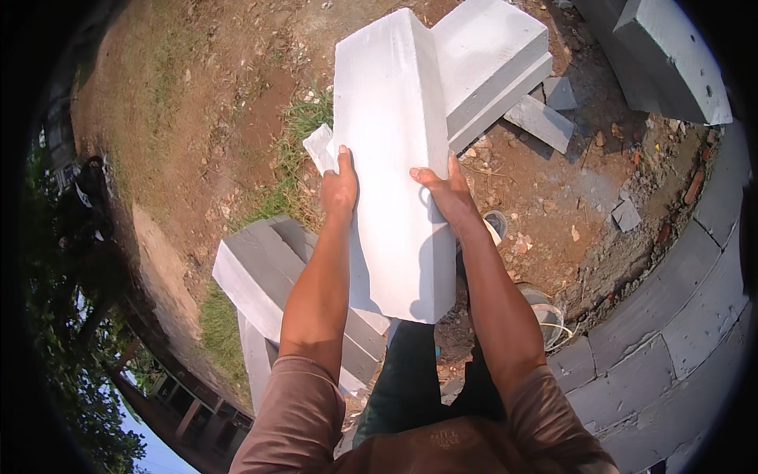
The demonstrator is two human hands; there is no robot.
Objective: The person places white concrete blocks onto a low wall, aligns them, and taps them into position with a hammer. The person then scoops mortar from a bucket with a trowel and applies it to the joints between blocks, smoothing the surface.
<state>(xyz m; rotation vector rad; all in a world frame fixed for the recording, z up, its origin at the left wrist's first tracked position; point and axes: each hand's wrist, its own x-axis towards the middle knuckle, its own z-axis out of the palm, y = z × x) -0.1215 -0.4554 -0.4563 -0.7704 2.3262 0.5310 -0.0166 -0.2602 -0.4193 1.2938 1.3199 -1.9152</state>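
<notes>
Brown sleeves [300,411] sit closest to the lens, bare forearms rising from them toward the load. Left hand [339,189] clamps the left long edge of a pale white block [391,158], thumb laid on the top face, fingers wrapped under out of sight. Right hand [450,193] grips the opposite long edge the same way, thumb lying across the top face. Block held lengthwise away from the body, near end over the dark green trousers [410,379], far end tipped up above the ground.

Just under the left hand, a small white fragment [318,146] pokes out beside the block; whether it touches the hand, cannot tell. Below the left forearm, grey blocks [260,276] lie stacked on dirt and grass. Beyond the far end, two more pale blocks [489,59] lie stacked on the reddish soil, with grey slab offcuts [541,122] just beside them. Curved wall of grey blocks [679,292] runs along the right. A shoe [496,225] shows on the ground near the right wrist.
</notes>
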